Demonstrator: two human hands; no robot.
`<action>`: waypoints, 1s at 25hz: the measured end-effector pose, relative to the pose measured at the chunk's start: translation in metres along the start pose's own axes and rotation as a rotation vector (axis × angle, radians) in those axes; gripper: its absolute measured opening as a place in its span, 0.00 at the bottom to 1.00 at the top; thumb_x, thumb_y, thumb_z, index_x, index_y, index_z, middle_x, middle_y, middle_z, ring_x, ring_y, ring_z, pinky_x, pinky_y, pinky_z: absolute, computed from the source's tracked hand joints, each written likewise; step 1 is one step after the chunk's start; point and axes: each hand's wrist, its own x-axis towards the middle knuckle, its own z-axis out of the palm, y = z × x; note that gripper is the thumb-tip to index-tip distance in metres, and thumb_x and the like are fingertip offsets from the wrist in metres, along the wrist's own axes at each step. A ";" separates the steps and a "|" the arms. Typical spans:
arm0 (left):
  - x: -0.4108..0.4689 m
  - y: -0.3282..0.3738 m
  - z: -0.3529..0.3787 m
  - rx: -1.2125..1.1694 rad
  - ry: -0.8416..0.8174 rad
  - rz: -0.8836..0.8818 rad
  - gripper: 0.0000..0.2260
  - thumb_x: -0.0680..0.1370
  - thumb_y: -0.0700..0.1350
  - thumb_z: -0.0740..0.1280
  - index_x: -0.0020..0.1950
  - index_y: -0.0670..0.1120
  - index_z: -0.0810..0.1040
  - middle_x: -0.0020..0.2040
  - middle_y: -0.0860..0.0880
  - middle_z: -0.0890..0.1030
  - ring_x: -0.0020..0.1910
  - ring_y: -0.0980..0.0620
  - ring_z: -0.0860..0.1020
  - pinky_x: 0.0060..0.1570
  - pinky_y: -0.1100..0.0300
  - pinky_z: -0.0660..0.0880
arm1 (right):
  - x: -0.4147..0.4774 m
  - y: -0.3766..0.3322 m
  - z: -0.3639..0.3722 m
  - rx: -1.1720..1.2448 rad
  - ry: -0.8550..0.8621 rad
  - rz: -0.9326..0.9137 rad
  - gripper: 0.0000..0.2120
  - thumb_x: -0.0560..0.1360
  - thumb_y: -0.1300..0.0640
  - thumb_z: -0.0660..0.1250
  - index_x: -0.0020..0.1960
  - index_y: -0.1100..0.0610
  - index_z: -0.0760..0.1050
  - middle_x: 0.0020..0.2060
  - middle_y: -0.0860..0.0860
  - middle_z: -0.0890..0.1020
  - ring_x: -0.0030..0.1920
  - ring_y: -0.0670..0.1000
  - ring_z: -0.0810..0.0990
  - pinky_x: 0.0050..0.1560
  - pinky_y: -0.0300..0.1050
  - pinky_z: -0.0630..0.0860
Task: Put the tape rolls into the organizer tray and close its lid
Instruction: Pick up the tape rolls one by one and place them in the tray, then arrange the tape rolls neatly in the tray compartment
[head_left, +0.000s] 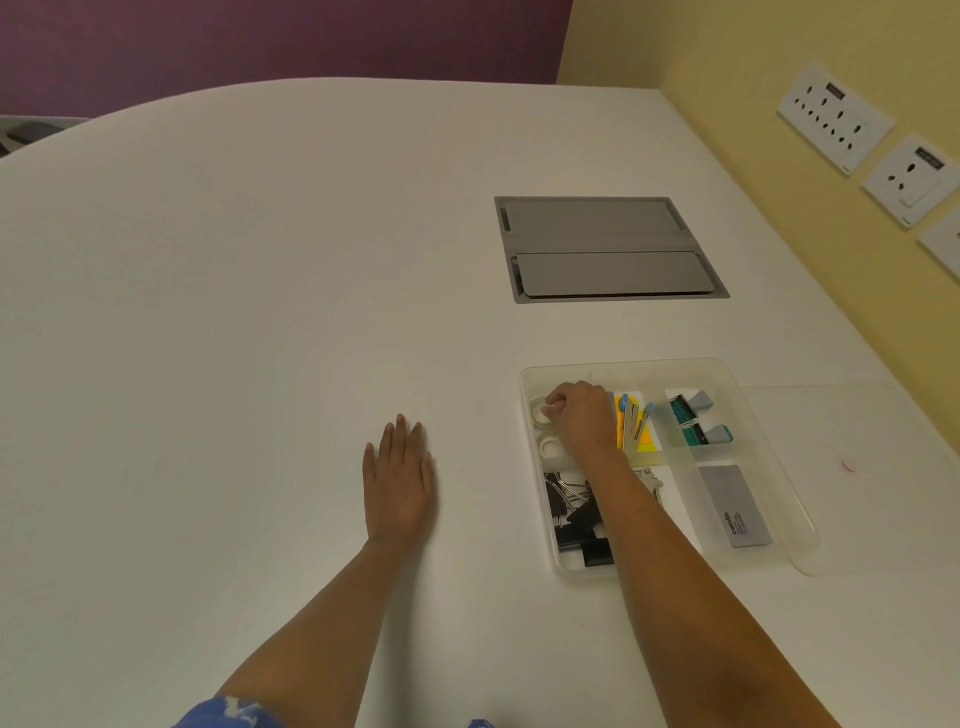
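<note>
A clear plastic organizer tray (535, 374) sits on the white table at the right. In its far-left compartment lie clear tape rolls: one (538, 409) under my fingertips and another (551, 448) just nearer to me. My right hand (581, 415) is inside that compartment, fingers curled around the far roll. My left hand (399, 480) lies flat and open on the table, left of the tray. The tray's clear lid (878, 467) lies flat on the table to the tray's right.
The tray also holds black binder clips (571, 514), yellow sticky flags (636, 423), teal-capped items (696, 421) and a grey box (732, 506). A grey cable hatch (608, 249) is set in the table behind. Wall sockets (831, 117) line the yellow wall at right.
</note>
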 end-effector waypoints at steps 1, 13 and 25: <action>0.006 0.009 -0.003 -0.014 0.024 0.018 0.20 0.82 0.47 0.51 0.75 0.48 0.60 0.78 0.48 0.57 0.77 0.50 0.53 0.77 0.50 0.47 | 0.001 0.003 -0.004 -0.032 0.034 -0.004 0.10 0.77 0.60 0.66 0.55 0.61 0.82 0.53 0.59 0.82 0.57 0.57 0.76 0.54 0.50 0.77; 0.049 0.144 -0.005 -0.047 -0.011 0.197 0.14 0.79 0.52 0.60 0.63 0.52 0.75 0.78 0.46 0.57 0.78 0.48 0.51 0.76 0.49 0.44 | 0.016 0.036 -0.025 -0.482 -0.063 -0.266 0.17 0.76 0.45 0.64 0.57 0.54 0.81 0.58 0.53 0.78 0.61 0.55 0.72 0.61 0.48 0.68; 0.049 0.159 0.009 0.214 -0.161 0.122 0.14 0.79 0.52 0.59 0.62 0.53 0.77 0.79 0.45 0.44 0.78 0.46 0.42 0.75 0.46 0.40 | 0.026 0.031 -0.026 -0.779 -0.139 -0.546 0.13 0.78 0.57 0.61 0.60 0.59 0.77 0.60 0.55 0.76 0.64 0.56 0.70 0.67 0.49 0.63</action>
